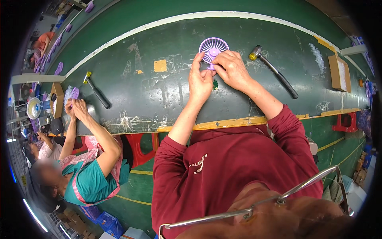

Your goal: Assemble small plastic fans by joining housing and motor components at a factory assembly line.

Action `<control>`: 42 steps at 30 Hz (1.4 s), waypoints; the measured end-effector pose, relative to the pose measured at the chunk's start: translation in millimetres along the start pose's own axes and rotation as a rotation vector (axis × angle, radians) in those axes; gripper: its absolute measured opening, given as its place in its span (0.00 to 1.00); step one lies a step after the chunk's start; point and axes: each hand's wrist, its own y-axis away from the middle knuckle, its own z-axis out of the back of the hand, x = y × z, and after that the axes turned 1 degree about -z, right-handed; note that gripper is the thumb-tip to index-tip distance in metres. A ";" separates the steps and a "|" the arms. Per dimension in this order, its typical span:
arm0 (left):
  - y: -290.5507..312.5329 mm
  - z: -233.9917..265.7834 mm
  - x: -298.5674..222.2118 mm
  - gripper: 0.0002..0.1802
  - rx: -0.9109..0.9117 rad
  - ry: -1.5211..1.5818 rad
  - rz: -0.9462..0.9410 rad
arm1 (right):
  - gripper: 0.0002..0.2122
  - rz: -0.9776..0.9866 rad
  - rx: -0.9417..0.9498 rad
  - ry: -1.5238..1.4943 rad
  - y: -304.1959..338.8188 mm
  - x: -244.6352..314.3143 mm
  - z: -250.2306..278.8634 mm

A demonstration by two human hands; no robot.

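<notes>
Both my hands are on a small purple fan (214, 47) with a round slatted grille, over the dark green workbench (159, 97). From the left, my left hand (201, 81) grips its lower rim and neck, the index finger reaching up along the grille. My right hand (232, 67) is closed on the fan's right lower side, fingertips near the hub and neck. Below the neck hangs a small green circuit board (215, 84), beside my left thumb. What my fingertips press on is partly hidden.
A black-handled mallet (274, 71) lies to the right, a second mallet (96, 90) to the left. At the far right stands a cardboard box (339, 73) near small clear pieces (317, 57). On my left a co-worker's hands (76, 107) hold a purple part. A red stool (142, 149) stands below the bench.
</notes>
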 end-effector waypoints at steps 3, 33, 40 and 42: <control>-2.8 5.4 7.3 0.34 0.014 -0.018 -0.031 | 0.10 0.086 0.000 -0.004 3.7 1.8 4.4; 27.0 -6.1 -24.6 0.09 0.035 0.609 0.325 | 0.16 0.162 -0.369 0.069 23.3 40.6 52.4; 31.8 -21.4 -25.3 0.12 0.073 0.695 0.302 | 0.18 -0.214 -0.268 -0.424 55.8 45.8 19.4; 32.0 -23.7 -24.8 0.12 0.102 0.694 0.286 | 0.17 -0.170 -0.315 -0.339 55.7 43.0 20.9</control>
